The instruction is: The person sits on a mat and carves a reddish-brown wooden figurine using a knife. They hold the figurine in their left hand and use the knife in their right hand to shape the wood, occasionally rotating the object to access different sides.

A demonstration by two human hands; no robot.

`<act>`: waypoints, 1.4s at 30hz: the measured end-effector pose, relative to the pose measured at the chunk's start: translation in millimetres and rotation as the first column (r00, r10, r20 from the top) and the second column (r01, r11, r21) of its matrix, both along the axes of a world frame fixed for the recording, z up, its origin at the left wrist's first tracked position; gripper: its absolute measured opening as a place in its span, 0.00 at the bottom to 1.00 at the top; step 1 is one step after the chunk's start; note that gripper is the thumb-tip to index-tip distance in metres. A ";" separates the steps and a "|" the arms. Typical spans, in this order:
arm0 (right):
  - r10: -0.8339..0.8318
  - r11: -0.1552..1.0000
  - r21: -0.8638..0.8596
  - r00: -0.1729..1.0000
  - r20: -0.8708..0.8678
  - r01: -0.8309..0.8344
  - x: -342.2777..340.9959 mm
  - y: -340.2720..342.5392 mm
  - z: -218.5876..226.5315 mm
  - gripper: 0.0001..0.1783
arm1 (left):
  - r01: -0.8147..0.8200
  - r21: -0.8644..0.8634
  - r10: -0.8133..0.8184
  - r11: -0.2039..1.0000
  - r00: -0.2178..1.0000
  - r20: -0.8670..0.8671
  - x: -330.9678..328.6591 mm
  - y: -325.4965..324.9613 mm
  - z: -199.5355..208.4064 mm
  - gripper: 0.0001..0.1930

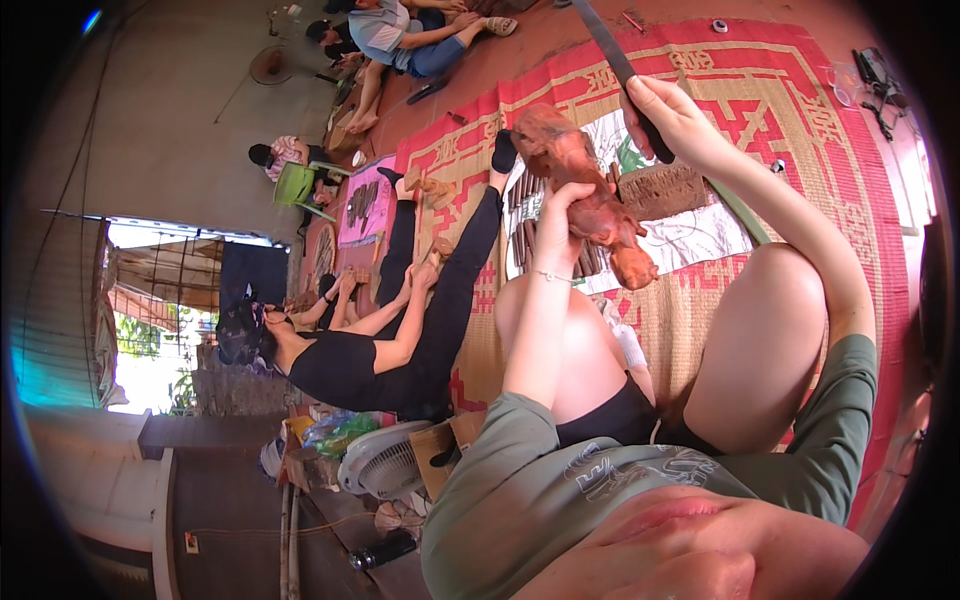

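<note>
My left hand (562, 215) is closed round the middle of a reddish-brown carved wooden figure (553, 148), which lies tilted above the mat. In my right hand (668, 112) is a long, flat-bladed tool (607, 45) with a dark handle, gripped at the handle and raised apart from the figure. Its far end runs out of the picture; whether it is a file or a knife, I cannot tell. Below the hands lies a white cloth (725, 240) with several slim carving tools (527, 245). A rough brown wood block (662, 192) rests on it.
A red and tan woven mat (470, 345) spreads under my legs. To the left, a person in black (345, 365) sits with a pale wooden carving (432, 252) in hand. A fan (385, 462) stands behind that person. Other people (385, 40) sit at the far side.
</note>
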State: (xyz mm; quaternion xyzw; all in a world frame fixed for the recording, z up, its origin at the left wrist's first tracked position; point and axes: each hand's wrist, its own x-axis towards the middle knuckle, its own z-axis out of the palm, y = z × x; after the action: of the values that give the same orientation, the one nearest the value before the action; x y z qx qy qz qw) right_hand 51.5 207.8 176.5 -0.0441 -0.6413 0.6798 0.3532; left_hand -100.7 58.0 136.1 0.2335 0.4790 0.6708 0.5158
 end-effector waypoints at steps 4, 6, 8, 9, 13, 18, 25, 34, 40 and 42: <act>0.080 0.982 -0.166 0.996 -0.034 -0.085 11.6 -8.1 -25.4 0.20 | -0.144 -0.009 0.144 0.990 0.989 -0.032 1.1 -31.4 23.9 0.26; 0.104 0.970 -0.222 0.995 0.000 -0.101 22.3 -10.9 -56.2 0.19 | -0.219 0.017 0.220 0.975 0.970 -0.108 0.9 -51.8 37.2 0.27; 0.051 0.941 -0.337 0.996 0.076 -0.023 39.6 -23.6 -78.8 0.19 | -0.273 0.093 0.288 0.958 0.928 -0.238 -3.1 -70.4 53.8 0.29; 0.019 0.931 -0.365 0.999 0.041 -0.003 40.4 -33.8 -99.0 0.19 | -0.301 0.122 0.324 0.946 0.900 -0.292 -7.1 -80.3 65.9 0.30; 0.065 0.843 -0.536 0.983 0.171 0.037 57.5 -74.4 -176.0 0.18 | -0.384 0.290 0.478 0.877 0.765 -0.431 -20.5 -93.1 95.1 0.34; 0.035 0.842 -0.533 0.976 0.214 0.087 67.4 -90.5 -181.7 0.19 | -0.468 0.340 0.513 0.816 0.313 -0.800 -67.3 -111.7 67.8 0.38; 0.061 0.802 -0.597 0.993 0.104 0.014 76.4 -103.1 -171.3 0.20 | -0.432 -0.004 -0.101 0.902 -0.201 -0.974 -60.3 -114.3 -36.1 0.25; 0.106 0.814 -0.580 0.991 0.075 -0.043 100.3 -106.5 -165.7 0.21 | -0.079 -0.670 -0.537 0.739 -0.669 -0.514 -13.0 -88.9 -171.0 0.24; 0.079 0.785 -0.619 0.993 0.084 -0.010 102.7 -109.6 -152.3 0.19 | -0.078 -0.808 -0.639 0.585 -0.657 -0.399 18.3 -84.1 -200.5 0.25; 0.110 0.757 -0.652 0.992 0.062 -0.043 104.3 -112.9 -150.8 0.21 | -0.100 -0.824 -0.672 0.558 -0.637 -0.378 20.0 -87.3 -198.3 0.25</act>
State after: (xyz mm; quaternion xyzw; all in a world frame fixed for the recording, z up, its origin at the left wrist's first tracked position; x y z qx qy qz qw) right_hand 155.8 94.9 25.7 -0.1700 -0.3837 0.8707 0.2565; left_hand -80.7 -29.3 -62.2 0.6961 0.6518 -0.2752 0.1218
